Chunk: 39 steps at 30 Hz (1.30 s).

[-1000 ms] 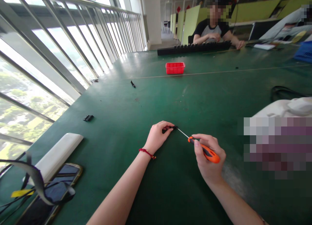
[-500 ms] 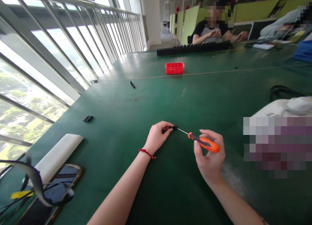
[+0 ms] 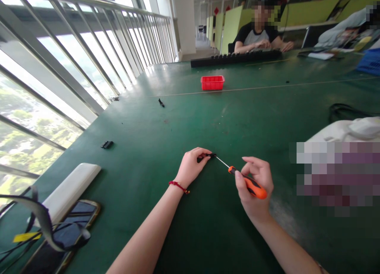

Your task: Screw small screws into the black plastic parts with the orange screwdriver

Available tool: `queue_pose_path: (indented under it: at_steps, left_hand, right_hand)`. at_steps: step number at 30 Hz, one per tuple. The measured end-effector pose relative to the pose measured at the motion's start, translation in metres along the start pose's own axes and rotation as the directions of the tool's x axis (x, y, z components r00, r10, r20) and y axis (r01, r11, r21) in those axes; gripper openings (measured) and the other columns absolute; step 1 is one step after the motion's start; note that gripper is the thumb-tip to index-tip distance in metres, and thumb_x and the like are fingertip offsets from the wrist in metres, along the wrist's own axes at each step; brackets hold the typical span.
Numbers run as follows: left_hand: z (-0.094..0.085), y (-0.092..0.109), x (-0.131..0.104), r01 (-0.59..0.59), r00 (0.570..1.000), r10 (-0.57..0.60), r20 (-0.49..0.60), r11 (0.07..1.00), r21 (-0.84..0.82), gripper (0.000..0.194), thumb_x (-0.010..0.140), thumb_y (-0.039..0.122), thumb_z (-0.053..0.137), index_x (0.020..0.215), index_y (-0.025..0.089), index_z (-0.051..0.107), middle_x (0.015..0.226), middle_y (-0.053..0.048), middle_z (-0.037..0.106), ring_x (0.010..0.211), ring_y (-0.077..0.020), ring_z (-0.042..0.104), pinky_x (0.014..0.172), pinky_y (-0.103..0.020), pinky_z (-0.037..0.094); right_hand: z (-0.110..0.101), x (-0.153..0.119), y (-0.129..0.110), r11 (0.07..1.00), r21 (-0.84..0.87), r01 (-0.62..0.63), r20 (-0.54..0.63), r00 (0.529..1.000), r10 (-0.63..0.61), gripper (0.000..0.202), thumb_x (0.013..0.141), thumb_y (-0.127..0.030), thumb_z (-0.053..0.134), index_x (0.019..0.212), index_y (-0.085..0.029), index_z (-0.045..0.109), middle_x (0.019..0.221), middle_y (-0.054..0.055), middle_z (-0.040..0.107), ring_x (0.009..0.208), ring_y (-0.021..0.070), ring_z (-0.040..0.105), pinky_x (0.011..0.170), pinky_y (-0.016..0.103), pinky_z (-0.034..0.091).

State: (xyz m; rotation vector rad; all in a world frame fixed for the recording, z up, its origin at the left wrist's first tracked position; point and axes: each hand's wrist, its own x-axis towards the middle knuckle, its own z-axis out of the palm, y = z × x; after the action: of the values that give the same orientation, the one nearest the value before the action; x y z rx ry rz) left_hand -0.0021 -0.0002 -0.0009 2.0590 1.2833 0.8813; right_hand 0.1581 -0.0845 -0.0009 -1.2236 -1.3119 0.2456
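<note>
Near the middle of the green table [image 3: 190,123], my left hand [image 3: 192,166] pinches a small black part [image 3: 211,155] between thumb and fingertips. A red cord bracelet [image 3: 179,187] circles the left wrist. My right hand [image 3: 255,185] is closed on the handle of an orange and black screwdriver [image 3: 252,185], thumb on the near side. The thin metal shaft points up and left, and its tip meets the right end of the black part. Fine detail at the tip is too small to tell.
A red bin [image 3: 212,83] stands farther back. Small black pieces [image 3: 107,144] lie left. A white bar [image 3: 73,191], phone [image 3: 67,234] and cables are at the near left, beside the railing. White fabric [image 3: 347,131] lies right. A person [image 3: 261,38] sits behind a long black rack [image 3: 234,58].
The screwdriver handle has swung downward, so the shaft slopes more steeply, and my right fingers have shifted on it. The left hand has stayed still. The person's hands across the table have moved.
</note>
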Motion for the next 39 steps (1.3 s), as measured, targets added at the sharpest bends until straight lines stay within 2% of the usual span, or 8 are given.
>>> queue_pose_path:
  at_steps: [3,8,13,18,24,30,35,39]
  left_hand:
    - [0.0003,-0.0002,-0.0001,-0.004,1.0,0.004,-0.004,1.0,0.0,0.016,0.081,0.017,0.057,0.091,0.019,0.069,0.088,-0.003,0.07,0.077,-0.0144,0.064,0.076,-0.027,0.052]
    - [0.0005,-0.001,0.0001,0.001,1.0,-0.001,0.002,1.0,-0.003,0.016,0.081,0.017,0.057,0.091,0.019,0.069,0.089,-0.003,0.07,0.078,-0.014,0.064,0.077,-0.027,0.052]
    - [0.0006,-0.0004,0.0003,0.001,1.0,-0.001,0.002,1.0,-0.001,0.016,0.081,0.017,0.057,0.091,0.019,0.069,0.087,-0.003,0.07,0.077,-0.0143,0.064,0.076,-0.027,0.053]
    - [0.0005,-0.0001,0.0002,0.002,1.0,-0.002,-0.003,1.0,0.0,0.016,0.08,0.017,0.057,0.091,0.019,0.069,0.087,-0.003,0.07,0.077,-0.0142,0.064,0.076,-0.027,0.053]
    - [0.0005,-0.0002,0.0,-0.002,1.0,0.003,-0.004,1.0,0.003,0.016,0.081,0.017,0.057,0.091,0.019,0.069,0.088,-0.002,0.07,0.077,-0.014,0.064,0.076,-0.026,0.052]
    - [0.0002,0.0,-0.0001,0.004,1.0,-0.004,0.004,1.0,0.0,0.016,0.081,0.016,0.057,0.091,0.019,0.069,0.088,-0.002,0.07,0.077,-0.0137,0.064,0.076,-0.026,0.052]
    - [0.0002,0.0002,-0.0001,0.004,1.0,-0.004,-0.001,1.0,0.001,0.016,0.081,0.016,0.057,0.091,0.018,0.069,0.088,-0.002,0.07,0.077,-0.0137,0.064,0.076,-0.026,0.052]
    - [0.0005,0.0005,-0.0001,0.009,1.0,-0.009,0.003,1.0,0.003,0.016,0.081,0.016,0.058,0.091,0.018,0.069,0.088,-0.002,0.07,0.077,-0.0135,0.063,0.076,-0.026,0.051]
  right_hand:
    - [-0.0008,-0.0015,0.0005,0.998,-0.062,0.018,0.03,0.999,-0.016,0.011,0.078,-0.022,0.06,0.09,-0.021,0.06,0.06,-0.003,0.048,0.059,0.0139,0.051,0.058,0.029,0.047]
    - [0.0004,-0.0006,0.001,0.999,0.024,0.035,-0.055,0.998,-0.034,0.035,0.074,-0.02,0.063,0.107,-0.021,0.052,0.086,0.002,0.054,0.07,0.0151,0.057,0.063,0.032,0.051]
    - [-0.0005,-0.0009,0.0,0.996,-0.082,0.031,0.031,0.999,-0.028,0.011,0.079,-0.024,0.06,0.09,-0.021,0.06,0.064,-0.002,0.052,0.059,0.0139,0.051,0.061,0.032,0.048]
    - [0.0009,-0.0011,0.0019,0.999,0.016,0.046,-0.06,0.997,-0.045,0.035,0.075,-0.021,0.062,0.108,-0.021,0.051,0.084,0.001,0.055,0.07,0.0152,0.058,0.062,0.032,0.052]
    - [0.0001,-0.0028,0.0026,1.0,-0.025,0.002,0.027,1.0,-0.001,0.023,0.078,-0.02,0.061,0.101,-0.02,0.056,0.063,-0.004,0.047,0.052,0.011,0.048,0.054,0.028,0.048]
    - [0.0014,0.0004,0.0023,0.997,0.03,0.078,-0.069,0.995,-0.075,0.042,0.075,-0.02,0.063,0.114,-0.021,0.048,0.086,0.001,0.052,0.073,0.0151,0.056,0.065,0.032,0.051]
    - [0.0,-0.0005,0.0008,0.984,-0.138,0.111,0.021,0.994,-0.109,0.008,0.079,-0.022,0.06,0.087,-0.021,0.059,0.065,-0.003,0.051,0.056,0.0111,0.05,0.064,0.032,0.046]
    - [0.0011,-0.0008,0.0019,0.994,-0.054,0.099,-0.07,0.992,-0.103,0.03,0.075,-0.02,0.063,0.104,-0.021,0.054,0.087,0.003,0.055,0.072,0.0157,0.057,0.068,0.034,0.05]
